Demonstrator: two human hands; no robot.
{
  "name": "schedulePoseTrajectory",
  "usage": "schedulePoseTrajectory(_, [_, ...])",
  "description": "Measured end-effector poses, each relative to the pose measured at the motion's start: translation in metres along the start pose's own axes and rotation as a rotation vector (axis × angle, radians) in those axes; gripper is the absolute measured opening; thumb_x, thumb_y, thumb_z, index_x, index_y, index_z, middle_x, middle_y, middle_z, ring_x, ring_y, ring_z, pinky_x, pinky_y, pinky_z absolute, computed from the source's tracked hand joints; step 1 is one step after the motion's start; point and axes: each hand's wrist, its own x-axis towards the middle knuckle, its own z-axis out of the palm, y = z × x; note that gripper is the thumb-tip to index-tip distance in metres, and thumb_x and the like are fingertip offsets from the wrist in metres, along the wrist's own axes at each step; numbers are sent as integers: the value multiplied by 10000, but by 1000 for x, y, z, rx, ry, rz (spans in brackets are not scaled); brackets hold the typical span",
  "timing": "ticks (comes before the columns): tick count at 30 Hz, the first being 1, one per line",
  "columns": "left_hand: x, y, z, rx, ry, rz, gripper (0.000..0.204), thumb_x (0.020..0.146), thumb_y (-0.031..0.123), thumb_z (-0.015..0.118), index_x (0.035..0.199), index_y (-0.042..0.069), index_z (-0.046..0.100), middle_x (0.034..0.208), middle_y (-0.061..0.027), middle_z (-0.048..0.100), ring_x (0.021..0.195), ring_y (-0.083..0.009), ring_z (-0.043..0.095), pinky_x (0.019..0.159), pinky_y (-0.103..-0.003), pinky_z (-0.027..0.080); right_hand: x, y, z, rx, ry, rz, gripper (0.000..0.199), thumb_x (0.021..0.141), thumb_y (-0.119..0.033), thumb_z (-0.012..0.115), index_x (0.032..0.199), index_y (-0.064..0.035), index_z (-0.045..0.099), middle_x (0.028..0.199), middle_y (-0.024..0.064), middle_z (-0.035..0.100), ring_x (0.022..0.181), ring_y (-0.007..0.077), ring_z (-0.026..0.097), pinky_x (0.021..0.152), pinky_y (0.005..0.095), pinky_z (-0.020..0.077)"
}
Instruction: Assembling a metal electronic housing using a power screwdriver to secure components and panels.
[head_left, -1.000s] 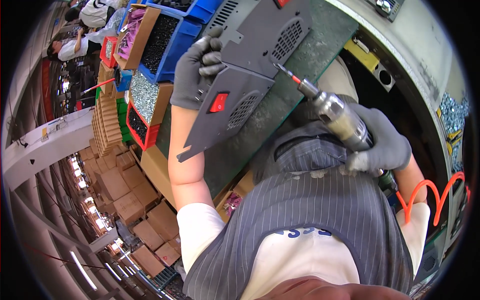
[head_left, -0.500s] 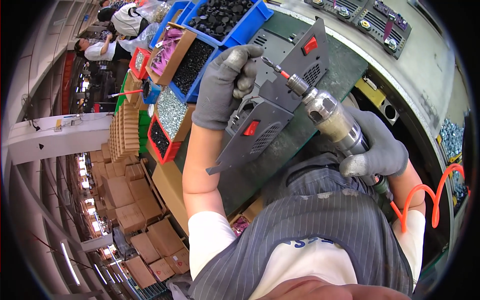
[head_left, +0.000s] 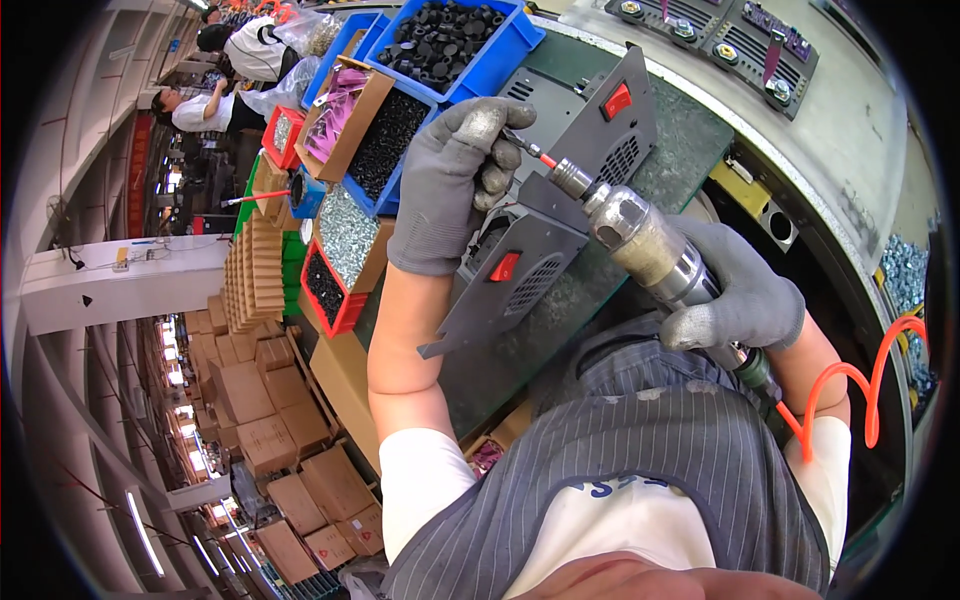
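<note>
My right hand (head_left: pixel 748 290), in a grey glove, is wrapped round a metal air screwdriver (head_left: pixel 645 240). The tool points up and left, and an orange coiled hose (head_left: pixel 845 372) runs from its rear end. Its bit (head_left: pixel 532 148) reaches the fingertips of my gloved left hand (head_left: pixel 447 195). The left fingers are curled in a pinch; whatever they hold is hidden. Beneath the hands stand two dark grey sheet-metal housings, a near one (head_left: pixel 530 238) and a far one (head_left: pixel 640 118). Each carries a red rocker switch, the near switch (head_left: pixel 506 266) and the far switch (head_left: pixel 617 101), and a vent grille.
Blue bins hold black caps (head_left: pixel 445 40) and small black parts (head_left: pixel 388 140). A carton of purple pieces (head_left: pixel 335 115) and a box of silver screws (head_left: pixel 345 235) adjoin a red tray (head_left: pixel 325 290). Circuit assemblies (head_left: pixel 755 50) lie far right. Other people work far left.
The screwdriver has shifted a little left and down, bringing its bit to my left fingertips. My left hand has lowered slightly and stays curled.
</note>
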Motion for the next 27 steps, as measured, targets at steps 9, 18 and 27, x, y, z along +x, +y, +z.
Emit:
schedulePoseTrajectory(9, [-1,3,-3,47,-64,26,292,894,271,584,993,3,645,651,15,548,507,0,428,416,-141,310,-2,8,-1,1,3,-21,646,582,-270,811,1100,8,543,864,36,569,776,120,522,710,267,433])
schedulePoseTrajectory(18, [4,23,-3,405,-168,26,330,890,251,564,1084,-10,617,609,52,454,467,0,330,415,-166,220,0,15,-5,-130,-8,-93,671,579,-300,818,1108,2,536,850,41,572,743,119,537,682,265,451])
schedulePoseTrajectory(27, [15,-42,-14,370,-134,-114,464,911,393,490,1147,7,592,806,-35,597,712,-114,545,638,-232,436,-39,50,-24,-47,-65,-14,744,541,-324,824,1141,10,537,873,73,607,769,146,583,718,278,465])
